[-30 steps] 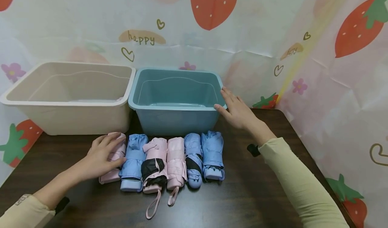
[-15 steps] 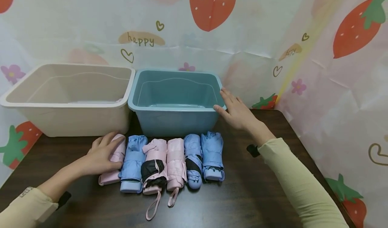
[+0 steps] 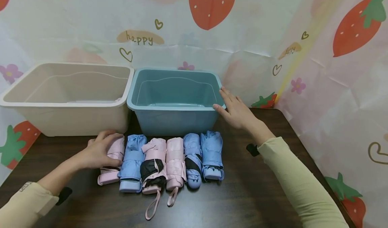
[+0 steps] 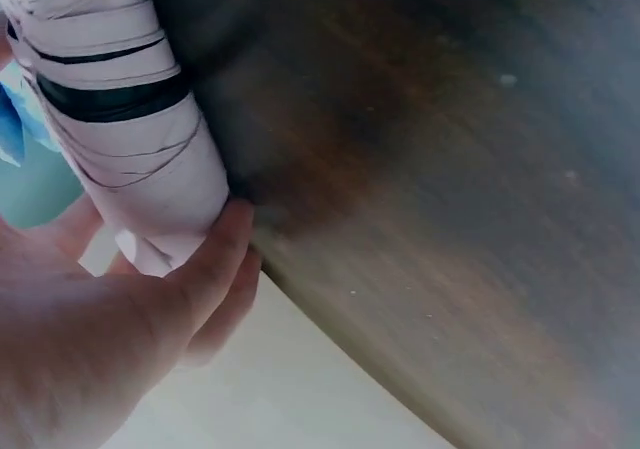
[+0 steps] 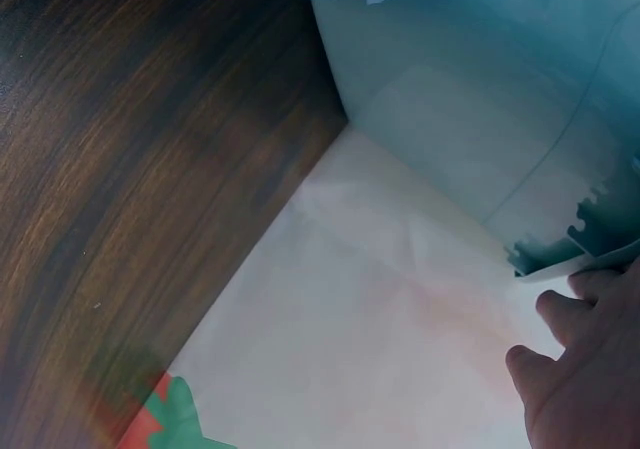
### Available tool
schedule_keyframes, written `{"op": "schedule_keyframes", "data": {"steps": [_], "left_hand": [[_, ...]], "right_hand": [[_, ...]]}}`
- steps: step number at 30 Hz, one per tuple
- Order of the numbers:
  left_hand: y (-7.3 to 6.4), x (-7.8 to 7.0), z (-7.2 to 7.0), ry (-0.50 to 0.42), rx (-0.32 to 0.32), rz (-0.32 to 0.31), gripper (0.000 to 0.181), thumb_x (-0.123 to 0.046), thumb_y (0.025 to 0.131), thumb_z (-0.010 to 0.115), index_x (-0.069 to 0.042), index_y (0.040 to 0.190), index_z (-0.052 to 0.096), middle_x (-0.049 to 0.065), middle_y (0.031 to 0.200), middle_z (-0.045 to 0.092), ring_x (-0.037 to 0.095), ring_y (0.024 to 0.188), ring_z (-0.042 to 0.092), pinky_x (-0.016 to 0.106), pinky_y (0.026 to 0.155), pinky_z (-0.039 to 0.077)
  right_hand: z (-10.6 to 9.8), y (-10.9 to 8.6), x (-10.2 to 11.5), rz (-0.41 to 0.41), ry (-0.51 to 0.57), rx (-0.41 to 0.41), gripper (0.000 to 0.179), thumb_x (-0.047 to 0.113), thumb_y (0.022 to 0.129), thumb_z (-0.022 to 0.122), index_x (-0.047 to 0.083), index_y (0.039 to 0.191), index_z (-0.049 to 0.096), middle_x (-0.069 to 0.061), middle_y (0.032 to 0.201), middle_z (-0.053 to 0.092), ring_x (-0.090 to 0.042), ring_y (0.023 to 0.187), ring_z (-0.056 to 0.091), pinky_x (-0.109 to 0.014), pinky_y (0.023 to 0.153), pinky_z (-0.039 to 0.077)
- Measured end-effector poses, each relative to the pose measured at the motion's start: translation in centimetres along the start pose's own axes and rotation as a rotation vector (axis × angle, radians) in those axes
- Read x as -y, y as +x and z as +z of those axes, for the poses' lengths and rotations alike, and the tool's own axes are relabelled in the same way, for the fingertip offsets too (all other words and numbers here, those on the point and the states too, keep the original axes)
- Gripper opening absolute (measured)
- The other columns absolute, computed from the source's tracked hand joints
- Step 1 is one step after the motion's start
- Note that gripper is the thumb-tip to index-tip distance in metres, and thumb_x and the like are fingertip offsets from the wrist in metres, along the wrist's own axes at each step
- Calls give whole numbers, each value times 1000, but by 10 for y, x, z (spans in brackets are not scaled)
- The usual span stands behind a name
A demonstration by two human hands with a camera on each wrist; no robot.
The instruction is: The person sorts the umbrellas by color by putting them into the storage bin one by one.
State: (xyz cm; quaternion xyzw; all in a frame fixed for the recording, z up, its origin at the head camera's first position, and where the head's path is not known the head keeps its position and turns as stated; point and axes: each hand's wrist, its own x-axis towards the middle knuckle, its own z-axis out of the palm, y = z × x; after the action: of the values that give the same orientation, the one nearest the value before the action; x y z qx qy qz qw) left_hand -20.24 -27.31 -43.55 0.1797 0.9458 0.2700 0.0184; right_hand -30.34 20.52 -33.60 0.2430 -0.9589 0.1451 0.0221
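At the left end of a row, my left hand (image 3: 98, 152) grips a pink folded umbrella (image 3: 117, 150), thumb on its right side and fingers over the far end. In the left wrist view those fingers (image 4: 215, 269) wrap the end of the pink umbrella (image 4: 150, 169), which has a dark band. Beside it lie a blue umbrella (image 3: 132, 164), two pink ones (image 3: 175, 154) with wrist loops, and two more blue umbrellas (image 3: 212, 154). My right hand (image 3: 234, 110) rests with straight fingers on the right rim of a blue bin (image 3: 175, 120).
A larger beige bin (image 3: 82, 118) stands left of the blue one, nearly touching it. Both are at the back of the dark wooden table (image 3: 242, 194), against a strawberry-print sheet (image 3: 188, 46). The table's right edge runs past my right forearm.
My left fingers have moved from lying over the pink umbrella to closing round its far end, leaving more of it showing. The right hand stays on the blue rim.
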Motion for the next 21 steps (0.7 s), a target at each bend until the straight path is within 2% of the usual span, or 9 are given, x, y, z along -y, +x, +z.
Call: {"op": "schedule_keyframes", "data": {"steps": [6, 11, 16, 21], "left_hand": [[3, 3, -3, -13, -24, -15, 91, -33, 66, 94, 0, 141, 55, 34, 143, 39, 55, 108, 44, 59, 80, 38], [0, 10, -4, -58, -50, -8, 89, -33, 67, 96, -4, 142, 57, 30, 145, 38, 51, 115, 41, 50, 78, 37], [-3, 8, -7, -82, -123, 32, 84, -23, 68, 96, -4, 141, 59, 26, 144, 39, 48, 116, 37, 48, 78, 30], [-6, 6, -8, -96, -221, 23, 71, -14, 70, 94, -3, 134, 65, 25, 137, 43, 48, 113, 39, 46, 79, 27]], "right_hand": [[0, 1, -1, 2, -3, 1, 80, 55, 110, 36, 3, 166, 13, -11, 175, 7, -31, 160, 10, -57, 126, 7], [0, 2, 0, -1, -3, 0, 80, 55, 110, 36, 3, 166, 13, -12, 175, 7, -31, 160, 10, -58, 126, 7], [0, 2, 0, -1, 0, 2, 80, 55, 110, 35, 3, 166, 13, -11, 175, 7, -31, 160, 9, -57, 126, 7], [0, 2, 0, 0, 3, 2, 80, 54, 110, 36, 2, 166, 13, -11, 175, 7, -31, 160, 10, -57, 126, 8]]}}
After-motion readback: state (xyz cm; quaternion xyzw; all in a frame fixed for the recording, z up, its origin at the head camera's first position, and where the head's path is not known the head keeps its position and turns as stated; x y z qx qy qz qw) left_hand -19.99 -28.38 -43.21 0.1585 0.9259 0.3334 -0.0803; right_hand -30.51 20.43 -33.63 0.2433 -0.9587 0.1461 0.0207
